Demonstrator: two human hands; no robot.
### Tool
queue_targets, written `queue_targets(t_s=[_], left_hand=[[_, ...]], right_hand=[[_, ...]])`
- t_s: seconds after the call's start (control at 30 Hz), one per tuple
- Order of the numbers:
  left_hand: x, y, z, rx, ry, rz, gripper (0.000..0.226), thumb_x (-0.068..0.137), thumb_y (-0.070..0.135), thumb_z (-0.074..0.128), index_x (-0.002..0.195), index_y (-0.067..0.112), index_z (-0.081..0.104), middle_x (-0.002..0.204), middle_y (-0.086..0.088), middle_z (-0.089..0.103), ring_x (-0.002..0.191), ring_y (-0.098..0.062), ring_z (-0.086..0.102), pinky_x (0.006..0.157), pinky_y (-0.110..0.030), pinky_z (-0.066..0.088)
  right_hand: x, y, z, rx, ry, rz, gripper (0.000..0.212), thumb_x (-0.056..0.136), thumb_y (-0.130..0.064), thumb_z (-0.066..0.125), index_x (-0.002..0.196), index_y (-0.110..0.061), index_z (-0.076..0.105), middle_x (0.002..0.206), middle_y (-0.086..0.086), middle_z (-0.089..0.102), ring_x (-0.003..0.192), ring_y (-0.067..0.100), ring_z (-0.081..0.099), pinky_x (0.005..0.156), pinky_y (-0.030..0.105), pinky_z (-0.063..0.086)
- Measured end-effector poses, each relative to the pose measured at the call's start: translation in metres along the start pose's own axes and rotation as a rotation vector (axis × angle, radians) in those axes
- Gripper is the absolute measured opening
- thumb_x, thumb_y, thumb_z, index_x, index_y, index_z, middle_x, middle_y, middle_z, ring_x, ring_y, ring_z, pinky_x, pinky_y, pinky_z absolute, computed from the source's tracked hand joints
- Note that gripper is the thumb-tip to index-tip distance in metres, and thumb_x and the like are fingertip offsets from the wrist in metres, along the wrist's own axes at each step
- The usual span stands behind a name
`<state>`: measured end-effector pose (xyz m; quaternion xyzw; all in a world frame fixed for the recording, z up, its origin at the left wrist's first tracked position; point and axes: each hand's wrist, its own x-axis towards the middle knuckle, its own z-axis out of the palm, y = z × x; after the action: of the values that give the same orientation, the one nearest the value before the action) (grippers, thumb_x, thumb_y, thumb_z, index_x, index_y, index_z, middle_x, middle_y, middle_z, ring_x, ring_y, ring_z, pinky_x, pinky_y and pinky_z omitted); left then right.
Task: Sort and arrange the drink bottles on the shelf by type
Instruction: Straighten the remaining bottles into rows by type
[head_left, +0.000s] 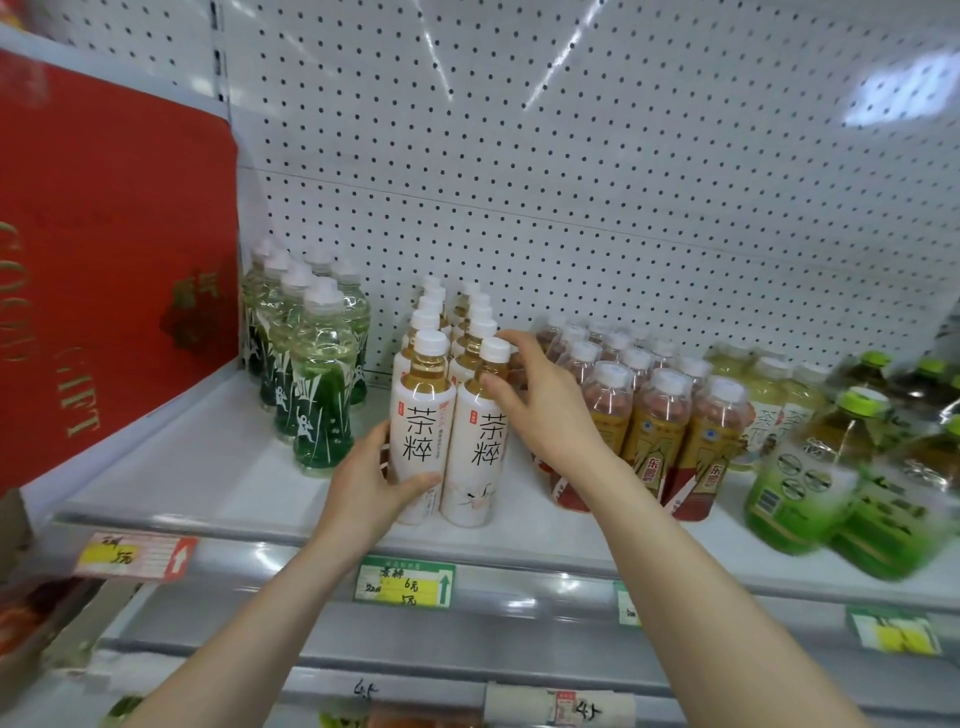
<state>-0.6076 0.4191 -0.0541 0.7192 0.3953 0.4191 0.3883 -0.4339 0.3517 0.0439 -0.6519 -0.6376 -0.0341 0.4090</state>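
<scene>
Hands: the left hand (371, 480) is wrapped around the lower body of the front-left white tea bottle (420, 431), thumb across its label, fingers hidden behind it. The right hand (545, 400) is spread half open against the front-right white tea bottle (480, 441), thumb on its shoulder and a fingertip over its cap; a full grasp is not seen.

Shelf (218, 467), white, with pegboard backing:
- White tea bottles, two rows running back from the front pair; only caps and shoulders of the rear ones are visible.
- Green bottles (317, 379), clear tops and leaf-pattern sleeves, grouped left of the tea rows, well apart from them; the rear ones are mostly hidden.
- Red-and-yellow bottles (657, 431), a block just right of the tea rows, partly covered by the right forearm.
- Pale yellow bottles (769, 400) behind and right of that block, labels hard to read.
- Large green-capped bottles (810, 483) at far right, heavily blurred, cut off by the frame edge.

Red gift box (109, 270) at far left, cut off; gold lettering partly legible.

Price tags (405, 582) on the shelf edge, handwriting blurred.
</scene>
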Motion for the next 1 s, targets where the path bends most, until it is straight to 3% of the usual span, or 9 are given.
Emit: queue_targets(t_s=[0.23, 0.33, 0.43, 0.53, 0.67, 0.8, 0.93, 1.0], left_hand=[[-0.010, -0.003, -0.007, 0.130, 0.030, 0.093, 0.069, 0.081, 0.023, 0.076, 0.142, 0.025, 0.044, 0.134, 0.001, 0.059, 0.118, -0.016, 0.058, 0.101, -0.046, 0.049], [-0.015, -0.001, -0.012, 0.149, 0.033, 0.105, 0.069, 0.081, 0.024, 0.075, 0.143, 0.024, 0.044, 0.135, 0.001, 0.058, 0.117, -0.015, 0.058, 0.101, -0.044, 0.049], [-0.020, 0.003, -0.024, 0.155, 0.049, 0.138, 0.062, 0.083, 0.023, 0.074, 0.140, 0.023, 0.049, 0.133, 0.002, 0.059, 0.112, -0.011, 0.059, 0.099, -0.038, 0.051], [-0.014, 0.013, -0.048, 0.202, 0.171, 0.215, 0.052, 0.086, 0.023, 0.071, 0.135, 0.025, 0.053, 0.126, 0.007, 0.060, 0.109, -0.008, 0.058, 0.097, -0.036, 0.051], [0.023, 0.038, -0.086, 0.205, 0.359, 0.258, 0.049, 0.090, 0.024, 0.066, 0.136, 0.022, 0.050, 0.124, 0.007, 0.053, 0.111, -0.009, 0.054, 0.099, -0.031, 0.047], [0.077, 0.051, -0.117, 0.248, 0.467, 0.251, 0.043, 0.094, 0.025, 0.059, 0.136, 0.021, 0.050, 0.126, 0.001, 0.055, 0.113, -0.014, 0.055, 0.101, -0.035, 0.045], [0.128, 0.044, -0.143, 0.383, 0.424, 0.180, 0.041, 0.096, 0.030, 0.055, 0.136, 0.020, 0.053, 0.126, -0.006, 0.056, 0.108, -0.017, 0.053, 0.095, -0.032, 0.040], [0.148, 0.039, -0.154, 0.422, 0.366, 0.140, 0.041, 0.094, 0.033, 0.057, 0.134, 0.022, 0.056, 0.129, -0.008, 0.056, 0.115, -0.023, 0.054, 0.101, -0.036, 0.041]], right_hand=[[-0.004, -0.006, -0.002, -0.062, -0.031, 0.014, 0.051, 0.099, -0.031, 0.056, 0.145, -0.019, 0.039, 0.119, 0.002, 0.068, 0.100, 0.017, 0.065, 0.085, 0.033, 0.052], [-0.006, -0.007, -0.002, -0.077, -0.052, 0.023, 0.052, 0.099, -0.032, 0.055, 0.146, -0.021, 0.037, 0.119, 0.003, 0.069, 0.104, 0.018, 0.065, 0.085, 0.030, 0.050], [-0.004, -0.007, -0.005, -0.108, -0.061, 0.024, 0.048, 0.101, -0.039, 0.049, 0.144, -0.021, 0.041, 0.108, 0.002, 0.072, 0.096, 0.020, 0.068, 0.086, 0.040, 0.055], [0.007, -0.015, -0.019, -0.177, 0.028, 0.014, 0.047, 0.102, -0.047, 0.042, 0.139, -0.019, 0.049, 0.098, 0.002, 0.072, 0.087, 0.017, 0.066, 0.080, 0.035, 0.053], [0.045, -0.038, -0.036, -0.165, 0.114, -0.068, 0.035, 0.101, -0.039, 0.049, 0.131, -0.021, 0.056, 0.103, -0.001, 0.071, 0.091, 0.017, 0.065, 0.087, 0.036, 0.051], [0.105, -0.059, -0.033, -0.182, -0.048, -0.171, 0.027, 0.099, -0.030, 0.057, 0.124, -0.026, 0.061, 0.104, -0.005, 0.070, 0.093, 0.013, 0.065, 0.087, 0.030, 0.050], [0.170, -0.063, -0.006, -0.297, -0.300, -0.234, 0.030, 0.099, -0.028, 0.057, 0.129, -0.027, 0.060, 0.114, -0.004, 0.067, 0.101, 0.015, 0.063, 0.090, 0.031, 0.049], [0.201, -0.061, 0.014, -0.349, -0.431, -0.248, 0.035, 0.099, -0.028, 0.057, 0.133, -0.027, 0.057, 0.120, -0.002, 0.066, 0.105, 0.017, 0.062, 0.090, 0.031, 0.049]])
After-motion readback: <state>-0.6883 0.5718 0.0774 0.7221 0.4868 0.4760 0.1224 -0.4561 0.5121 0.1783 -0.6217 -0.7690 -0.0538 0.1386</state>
